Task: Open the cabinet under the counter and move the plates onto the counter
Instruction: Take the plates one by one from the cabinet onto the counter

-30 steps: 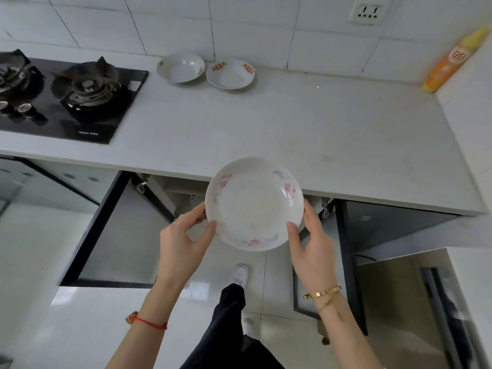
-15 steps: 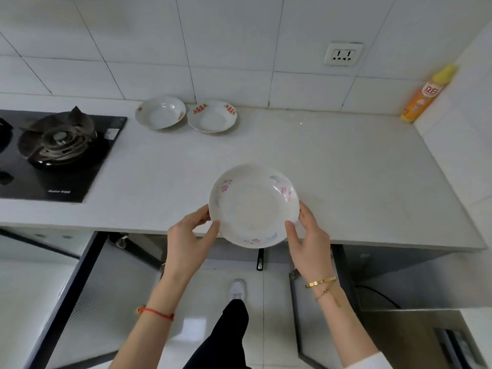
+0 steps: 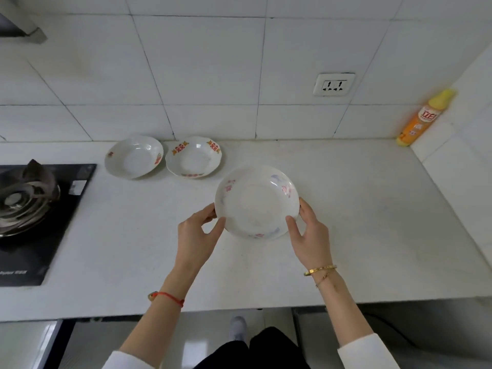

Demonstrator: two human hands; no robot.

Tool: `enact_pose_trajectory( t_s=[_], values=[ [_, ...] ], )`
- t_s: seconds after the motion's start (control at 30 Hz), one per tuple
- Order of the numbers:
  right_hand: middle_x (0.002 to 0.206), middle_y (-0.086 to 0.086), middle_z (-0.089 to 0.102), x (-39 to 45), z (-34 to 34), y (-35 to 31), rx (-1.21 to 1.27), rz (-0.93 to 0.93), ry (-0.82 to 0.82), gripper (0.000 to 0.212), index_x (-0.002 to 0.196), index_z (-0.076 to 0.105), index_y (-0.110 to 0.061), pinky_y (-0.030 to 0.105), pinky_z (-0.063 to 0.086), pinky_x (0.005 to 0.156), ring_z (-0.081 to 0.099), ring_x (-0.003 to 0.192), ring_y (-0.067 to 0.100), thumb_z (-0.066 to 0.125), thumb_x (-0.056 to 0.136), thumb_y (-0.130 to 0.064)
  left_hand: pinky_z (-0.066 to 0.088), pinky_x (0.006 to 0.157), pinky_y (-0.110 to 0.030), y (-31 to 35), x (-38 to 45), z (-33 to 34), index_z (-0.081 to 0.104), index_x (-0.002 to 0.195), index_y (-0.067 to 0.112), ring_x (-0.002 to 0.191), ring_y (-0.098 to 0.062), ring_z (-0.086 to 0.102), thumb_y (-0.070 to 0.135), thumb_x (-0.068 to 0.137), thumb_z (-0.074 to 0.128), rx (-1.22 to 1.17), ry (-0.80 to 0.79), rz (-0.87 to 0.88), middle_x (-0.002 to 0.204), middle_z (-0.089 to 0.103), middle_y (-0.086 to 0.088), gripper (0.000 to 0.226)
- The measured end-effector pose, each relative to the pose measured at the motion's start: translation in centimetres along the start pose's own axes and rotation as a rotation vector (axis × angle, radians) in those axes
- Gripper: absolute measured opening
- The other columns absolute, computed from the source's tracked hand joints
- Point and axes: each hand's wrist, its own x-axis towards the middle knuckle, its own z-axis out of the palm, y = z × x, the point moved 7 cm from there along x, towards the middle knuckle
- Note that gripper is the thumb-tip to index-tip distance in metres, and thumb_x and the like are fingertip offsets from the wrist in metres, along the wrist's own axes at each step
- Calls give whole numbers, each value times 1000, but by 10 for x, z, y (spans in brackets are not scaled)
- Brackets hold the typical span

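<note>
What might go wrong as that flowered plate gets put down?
The flowered plate is held only at its rim by the left hand and right hand, so it could slip. Set down further back, it might knock the red-patterned plate just behind it.

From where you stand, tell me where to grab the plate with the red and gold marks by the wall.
Take the red-and-gold plate by its front and right rim, coming from the near right. Its left edge sits close against the plain plate, and the wall is just behind. The raised, flared rim lets fingers slip under. Both hands are busy with the floral plate.
</note>
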Motion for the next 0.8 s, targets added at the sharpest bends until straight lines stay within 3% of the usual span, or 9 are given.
enact_pose_trajectory(
  t_s=[0.13,0.3,0.4,0.57,0.67,0.8],
  values=[
    [101,-17,60,38,1,14,-24,14,13,46,137,44,-20,3,38,56,54,58,6,55,92,-19,46,93,-15,6,39,19,68,120,27,103,-4,65,22,88,66,14,-21,10,106,68,23,32],
    [118,-4,66,90,12,35,-32,19,-43,46,137,42,-17,11,41,70,64,84,13,54,93,-20,39,84,2,6,84,41,67,123,22,96,-3,64,20,89,66,33,-12,-16,102,66,21,34],
    [122,-4,64,124,27,49,-58,7,-96,45,138,40,-19,21,42,73,65,90,19,51,94,-22,41,87,-8,-1,111,54,66,124,23,97,-5,63,19,89,66,37,-2,-57,104,64,22,35],
    [125,-2,62,175,60,74,-73,32,-210,49,140,35,-24,25,42,74,62,83,23,47,93,-15,43,90,-15,-22,152,73,65,125,19,97,-5,61,15,90,66,-4,37,-154,108,69,11,36],
    [119,2,63,198,78,82,-74,22,-259,50,139,34,-26,26,39,68,50,70,17,45,92,-11,46,93,-21,-38,175,84,64,126,16,98,-8,62,13,90,65,-7,59,-196,111,70,4,37],
    [107,10,64,224,98,97,-102,30,-298,51,140,34,-21,23,39,63,52,74,19,45,92,-9,52,95,-29,-56,200,98,66,123,18,100,-12,67,10,88,66,-14,68,-208,109,73,4,36]
  ],
)
